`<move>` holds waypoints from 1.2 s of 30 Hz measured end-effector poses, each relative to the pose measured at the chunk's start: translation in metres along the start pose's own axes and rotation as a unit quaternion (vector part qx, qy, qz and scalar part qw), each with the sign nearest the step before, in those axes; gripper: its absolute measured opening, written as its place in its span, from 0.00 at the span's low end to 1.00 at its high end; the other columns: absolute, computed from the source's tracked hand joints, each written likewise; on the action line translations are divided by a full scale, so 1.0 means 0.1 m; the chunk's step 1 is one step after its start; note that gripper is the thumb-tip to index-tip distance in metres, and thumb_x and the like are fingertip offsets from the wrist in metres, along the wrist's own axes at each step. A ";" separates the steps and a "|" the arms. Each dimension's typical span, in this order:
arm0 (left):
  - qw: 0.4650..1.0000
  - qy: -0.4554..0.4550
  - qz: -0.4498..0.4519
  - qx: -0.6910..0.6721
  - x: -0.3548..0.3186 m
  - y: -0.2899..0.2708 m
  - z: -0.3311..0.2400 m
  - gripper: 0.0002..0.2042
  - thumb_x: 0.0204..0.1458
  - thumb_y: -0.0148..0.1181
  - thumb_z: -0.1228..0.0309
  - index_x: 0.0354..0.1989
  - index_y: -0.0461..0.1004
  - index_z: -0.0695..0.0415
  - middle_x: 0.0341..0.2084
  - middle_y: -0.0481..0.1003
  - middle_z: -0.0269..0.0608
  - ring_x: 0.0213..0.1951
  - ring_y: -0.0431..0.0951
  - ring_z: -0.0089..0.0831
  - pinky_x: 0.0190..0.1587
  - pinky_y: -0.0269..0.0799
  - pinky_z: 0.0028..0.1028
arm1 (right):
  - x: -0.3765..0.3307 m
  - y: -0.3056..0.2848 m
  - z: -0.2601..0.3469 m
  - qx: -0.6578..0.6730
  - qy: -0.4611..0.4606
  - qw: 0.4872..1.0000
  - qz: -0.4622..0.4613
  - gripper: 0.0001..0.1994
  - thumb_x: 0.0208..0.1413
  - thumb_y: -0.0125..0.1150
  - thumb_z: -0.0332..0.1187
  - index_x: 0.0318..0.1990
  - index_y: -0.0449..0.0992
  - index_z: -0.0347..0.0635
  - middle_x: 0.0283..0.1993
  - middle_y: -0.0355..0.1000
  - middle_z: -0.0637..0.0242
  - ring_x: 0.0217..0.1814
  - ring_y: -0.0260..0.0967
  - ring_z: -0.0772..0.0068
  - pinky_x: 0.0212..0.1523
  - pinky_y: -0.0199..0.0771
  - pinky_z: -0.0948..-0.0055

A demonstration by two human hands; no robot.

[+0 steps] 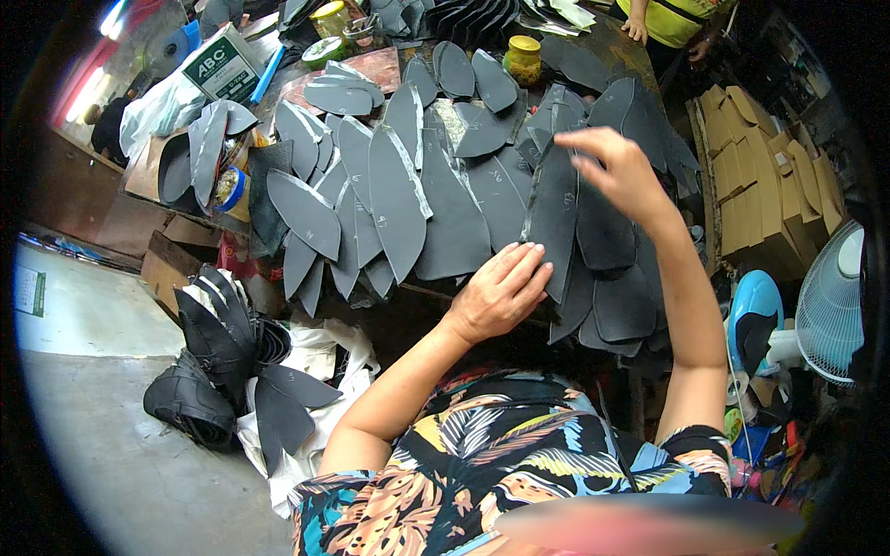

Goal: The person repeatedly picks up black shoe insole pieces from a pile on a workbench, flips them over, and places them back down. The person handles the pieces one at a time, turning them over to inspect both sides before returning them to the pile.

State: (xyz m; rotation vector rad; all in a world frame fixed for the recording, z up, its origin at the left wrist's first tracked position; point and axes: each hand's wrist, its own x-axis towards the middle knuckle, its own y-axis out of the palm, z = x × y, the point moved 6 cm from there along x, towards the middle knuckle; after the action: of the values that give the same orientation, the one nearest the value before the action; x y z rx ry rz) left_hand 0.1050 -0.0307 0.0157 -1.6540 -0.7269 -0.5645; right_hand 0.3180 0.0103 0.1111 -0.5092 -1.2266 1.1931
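Dark grey, leaf-shaped sheet pieces, several with a pale strip along one edge, overlap across the table. My left hand point(503, 293) is closed at the near end of one long grey piece point(553, 208), fingertips pressed together on its edge; the thumb is hidden. Above the far part of that same piece, my right hand point(619, 172) is open, fingers stretched to the left. Whether its fingertips touch the piece cannot be made out. A pale-edged grey piece point(397, 190) lies to the left, among others with chalk marks.
Yellow-lidded jar point(523, 61) and green-lidded tub point(324, 53) stand at the back. A white-and-green box point(222, 67) is far left. Cardboard pieces point(765, 185) and a fan point(832, 301) are on the right. Black rolled material point(190, 398) sits lower left. Another person point(674, 23) stands far right.
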 end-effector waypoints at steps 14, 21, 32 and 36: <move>1.000 0.016 -0.007 -0.017 0.01 -0.05 -0.01 0.20 0.44 0.65 0.73 0.46 0.74 0.68 0.52 0.73 0.58 0.54 0.75 0.52 0.61 0.72 0.45 | 1.23 0.64 -2.35 -0.179 0.332 0.921 0.096 0.36 0.54 0.68 0.42 0.70 0.60 0.65 0.65 0.69 0.59 0.66 0.66 0.52 0.64 0.68 0.52; 1.000 0.006 -0.003 -0.019 0.03 -0.07 -0.01 0.17 0.46 0.64 0.72 0.44 0.74 0.68 0.50 0.74 0.59 0.52 0.76 0.51 0.60 0.72 0.44 | 1.19 0.33 -2.64 -0.140 0.255 0.949 -0.120 0.19 0.62 0.55 0.44 0.60 0.74 0.60 0.48 0.77 0.49 0.52 0.75 0.45 0.52 0.74 0.51; 0.999 -0.008 -0.011 -0.034 0.04 -0.07 -0.02 0.17 0.43 0.62 0.75 0.43 0.76 0.69 0.49 0.75 0.59 0.51 0.77 0.53 0.58 0.75 0.45 | 1.12 0.21 -2.95 0.045 0.229 0.965 -0.122 0.20 0.64 0.56 0.48 0.59 0.77 0.55 0.45 0.79 0.54 0.47 0.75 0.62 0.51 0.72 0.67; 1.000 -0.004 -0.019 -0.022 0.04 -0.07 -0.03 0.16 0.43 0.62 0.76 0.43 0.76 0.68 0.49 0.75 0.58 0.50 0.78 0.53 0.58 0.76 0.45 | 1.07 0.05 -2.97 0.084 0.261 0.939 -0.208 0.18 0.64 0.55 0.47 0.56 0.78 0.53 0.46 0.78 0.47 0.52 0.76 0.48 0.52 0.73 0.60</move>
State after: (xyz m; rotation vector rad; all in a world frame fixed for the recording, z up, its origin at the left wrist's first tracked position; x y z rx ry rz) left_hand 0.1025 -0.0318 0.0236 -1.6867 -0.7578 -0.6055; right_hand 0.5712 0.1897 0.0561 -0.3788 -0.7172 0.7267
